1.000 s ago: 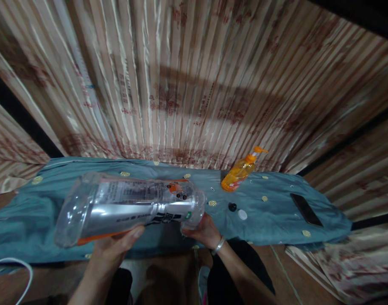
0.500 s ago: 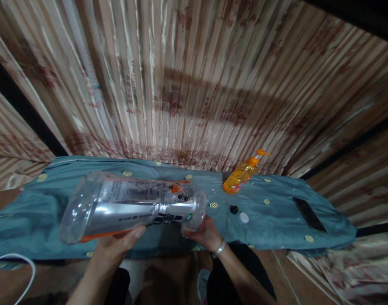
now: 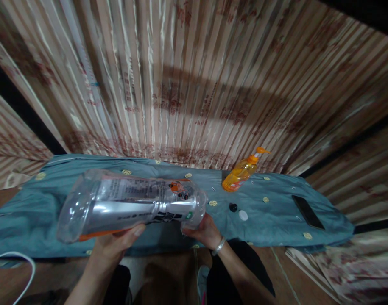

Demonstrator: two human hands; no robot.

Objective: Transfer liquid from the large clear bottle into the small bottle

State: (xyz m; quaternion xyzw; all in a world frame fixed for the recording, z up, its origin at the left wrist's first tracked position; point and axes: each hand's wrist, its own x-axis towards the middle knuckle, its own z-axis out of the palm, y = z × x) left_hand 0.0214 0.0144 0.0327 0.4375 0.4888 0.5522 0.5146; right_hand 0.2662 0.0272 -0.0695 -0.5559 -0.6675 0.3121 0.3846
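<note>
A large clear plastic bottle [image 3: 130, 205] with a silver and orange label lies sideways in the air above a blue-green cloth [image 3: 168, 241]. Its wide base points left and its narrower end right. My left hand [image 3: 117, 243] grips the underside of its body, thumb on the label and the other fingers hidden behind. At the right end, my right hand [image 3: 206, 233] is wrapped round the narrow part, its fingertips partly hidden. Right of the bottle, a small black piece [image 3: 233, 207] and a white cap [image 3: 243, 215] rest on the cloth.
An orange pump bottle [image 3: 240, 174] stands at the back of the cloth, near a patterned curtain [image 3: 194, 84]. A dark phone [image 3: 308, 212] lies at the right. A white cable [image 3: 31, 271] curves at the lower left. Dark poles flank the cloth.
The whole view has shifted very slightly. Both hands keep the same hold on the clear bottle, which has hardly moved.
</note>
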